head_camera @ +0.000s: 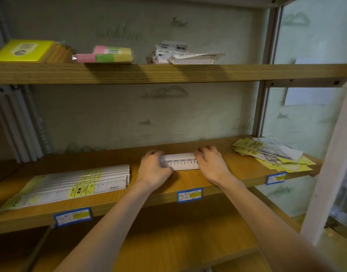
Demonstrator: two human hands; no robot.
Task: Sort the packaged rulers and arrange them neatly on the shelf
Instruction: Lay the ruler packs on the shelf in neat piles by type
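Both hands are on the middle wooden shelf board at centre frame: the left hand curls its fingers round the nine o'clock end of a short stack of white packaged rulers, and the right hand grips the three o'clock end. At eight o'clock lies a neat row of long clear rulers with yellow labels, well apart. Out at three o'clock sits a loose heap of yellow and white packets.

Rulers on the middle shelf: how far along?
Done: long rulers stacked squarely at the left. In hand: left hand and right hand grip the ends of a short ruler stack mid-shelf. Left: the loose yellow packets at the right.
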